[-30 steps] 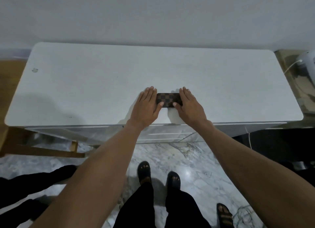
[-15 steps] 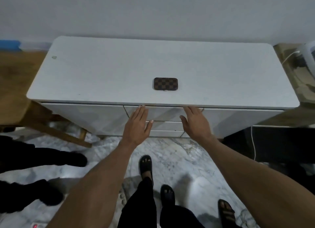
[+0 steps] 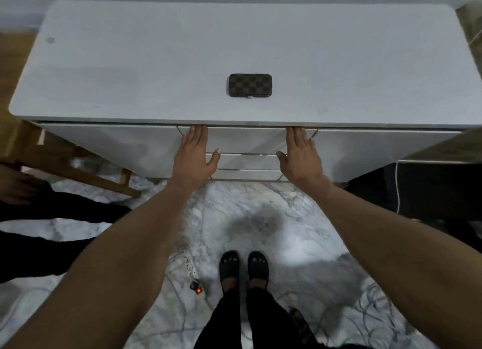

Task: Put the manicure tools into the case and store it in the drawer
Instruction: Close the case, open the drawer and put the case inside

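Note:
The closed manicure case (image 3: 249, 85), brown with a checkered pattern, lies flat on the white cabinet top (image 3: 130, 69), near the middle. Below it, my left hand (image 3: 194, 158) and my right hand (image 3: 300, 157) rest flat against the front of the top middle drawer (image 3: 246, 141). Their fingertips reach up to the gap under the cabinet top. Both hands have their fingers extended and hold nothing. The drawer is shut. No loose manicure tools are in sight.
Two lower drawers (image 3: 245, 163) sit beneath the top one. A power strip (image 3: 194, 273) with a red light and cables lies on the marble floor by my feet. Another person's legs (image 3: 52, 218) stand at the left, beside a wooden frame (image 3: 86, 171).
Both hands left the case on the cabinet top and came down to the top drawer front. The view stepped back and tilted down.

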Demonstrator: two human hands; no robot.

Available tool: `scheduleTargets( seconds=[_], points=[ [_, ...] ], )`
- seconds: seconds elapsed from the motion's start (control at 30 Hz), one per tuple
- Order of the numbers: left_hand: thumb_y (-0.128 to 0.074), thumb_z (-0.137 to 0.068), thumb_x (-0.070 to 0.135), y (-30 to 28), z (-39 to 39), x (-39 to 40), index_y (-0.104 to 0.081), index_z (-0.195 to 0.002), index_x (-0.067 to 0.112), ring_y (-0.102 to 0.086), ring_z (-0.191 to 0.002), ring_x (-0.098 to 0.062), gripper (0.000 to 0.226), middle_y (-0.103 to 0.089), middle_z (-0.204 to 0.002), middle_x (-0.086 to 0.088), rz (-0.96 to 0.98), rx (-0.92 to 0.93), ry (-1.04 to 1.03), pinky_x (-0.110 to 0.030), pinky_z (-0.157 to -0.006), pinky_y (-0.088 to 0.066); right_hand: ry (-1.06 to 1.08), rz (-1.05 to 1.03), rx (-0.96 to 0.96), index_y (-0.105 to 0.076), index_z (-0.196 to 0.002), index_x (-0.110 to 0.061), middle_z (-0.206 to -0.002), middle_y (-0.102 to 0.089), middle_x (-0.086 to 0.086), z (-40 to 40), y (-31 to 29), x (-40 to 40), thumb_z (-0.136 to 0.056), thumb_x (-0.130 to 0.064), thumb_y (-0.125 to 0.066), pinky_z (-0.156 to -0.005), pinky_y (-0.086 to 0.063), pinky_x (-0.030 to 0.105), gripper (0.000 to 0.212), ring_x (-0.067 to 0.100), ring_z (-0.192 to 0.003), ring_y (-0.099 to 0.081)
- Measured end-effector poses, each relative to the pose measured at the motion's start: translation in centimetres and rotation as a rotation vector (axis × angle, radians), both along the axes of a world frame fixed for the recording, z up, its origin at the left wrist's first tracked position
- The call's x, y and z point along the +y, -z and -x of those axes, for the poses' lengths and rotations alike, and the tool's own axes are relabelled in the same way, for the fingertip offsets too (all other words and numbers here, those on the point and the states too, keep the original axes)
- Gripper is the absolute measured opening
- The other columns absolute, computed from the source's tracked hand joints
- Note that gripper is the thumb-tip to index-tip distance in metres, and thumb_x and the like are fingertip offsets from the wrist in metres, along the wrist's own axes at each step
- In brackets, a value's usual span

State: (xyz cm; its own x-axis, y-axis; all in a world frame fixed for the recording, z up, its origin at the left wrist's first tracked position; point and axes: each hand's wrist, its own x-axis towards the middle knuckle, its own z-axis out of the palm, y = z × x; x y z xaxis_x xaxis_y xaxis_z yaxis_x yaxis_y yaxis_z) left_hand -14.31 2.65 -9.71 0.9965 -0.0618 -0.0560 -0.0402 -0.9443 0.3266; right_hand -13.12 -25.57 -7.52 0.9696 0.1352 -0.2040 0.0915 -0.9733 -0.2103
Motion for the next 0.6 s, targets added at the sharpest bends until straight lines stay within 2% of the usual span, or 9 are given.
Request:
scheduleTargets(
  seconds=[0.2,0.4,0.5,0.6],
  points=[
    [-0.042,-0.096,0.057,-0.1,0.4,-0.3,-0.032,-0.158,-0.004,-0.027,-0.157,-0.037,0.088,-0.032,-0.165,-0.025,0.012,-0.008,-0.009,-0.044,-0.130,-0.015,0.010,0.024,-0.030,-0.018,-0.153,-0.002,-0.160,-0.021,0.018,0.2,-0.3,0.3,-0.100,-0.037,-0.045,-0.120,-0.021,0.051,0.069,0.034,-0.148,-0.020],
    [-0.034,-0.095,0.063,-0.4,1.9,0.8,-0.034,-0.158,-0.003,-0.030,-0.156,-0.035,0.091,-0.035,-0.165,-0.023,0.015,0.009,0.031,-0.044,-0.131,-0.018,0.019,0.027,0.004,-0.013,-0.154,-0.002,-0.162,-0.013,0.017,2.6,-0.8,0.6,-0.101,-0.041,-0.042,-0.121,-0.021,0.048,0.071,0.032,-0.151,-0.013],
    [-0.038,-0.098,0.059,-0.4,4.0,0.7,-0.030,-0.160,-0.002,-0.026,-0.157,-0.035,0.087,-0.030,-0.167,-0.023,0.008,0.018,0.043,-0.043,-0.131,-0.014,0.040,0.037,0.013,-0.012,-0.154,-0.001,-0.162,-0.012,0.017,4.5,-1.0,0.9,-0.101,-0.042,-0.042,-0.121,-0.021,0.047,0.073,0.032,-0.151,-0.012],
    [-0.030,-0.097,0.063,-0.6,6.6,0.4,-0.026,-0.161,-0.002,-0.021,-0.159,-0.034,0.091,-0.026,-0.169,-0.021,0.004,0.028,0.045,-0.041,-0.131,-0.009,0.050,0.031,0.022,-0.013,-0.153,0.000,-0.161,-0.015,0.018,6.7,-1.2,1.0,-0.100,-0.041,-0.044,-0.120,-0.023,0.048,0.074,0.034,-0.150,-0.015]
  ],
)
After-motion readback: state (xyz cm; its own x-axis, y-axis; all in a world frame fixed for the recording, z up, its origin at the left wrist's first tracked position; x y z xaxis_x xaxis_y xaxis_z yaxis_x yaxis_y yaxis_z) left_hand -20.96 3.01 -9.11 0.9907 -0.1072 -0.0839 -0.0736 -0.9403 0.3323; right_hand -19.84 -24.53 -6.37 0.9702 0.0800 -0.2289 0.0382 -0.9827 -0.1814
